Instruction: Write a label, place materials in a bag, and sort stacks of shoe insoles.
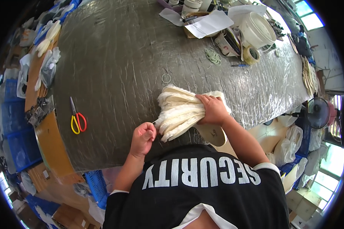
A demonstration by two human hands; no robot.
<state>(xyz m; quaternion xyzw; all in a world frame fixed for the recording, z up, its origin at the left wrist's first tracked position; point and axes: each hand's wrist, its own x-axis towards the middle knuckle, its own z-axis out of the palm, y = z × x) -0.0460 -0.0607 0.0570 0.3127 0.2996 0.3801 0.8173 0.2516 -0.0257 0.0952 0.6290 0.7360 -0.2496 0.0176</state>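
Note:
A thick bundle of cream-white feather-like strips lies on the grey plastic-covered table near its front edge. My right hand presses down on the bundle's right side and grips it. My left hand is closed in a fist just left of the bundle's lower end, pinching a thin pale thread that runs up to the bundle. Under the bundle's right end a flat cream oval piece sticks out over the table edge.
Scissors with red and yellow handles lie at the table's left. A small ring lies above the bundle. Papers, a white bucket, a tape roll and rubber bands crowd the far right. A fan and bags stand right.

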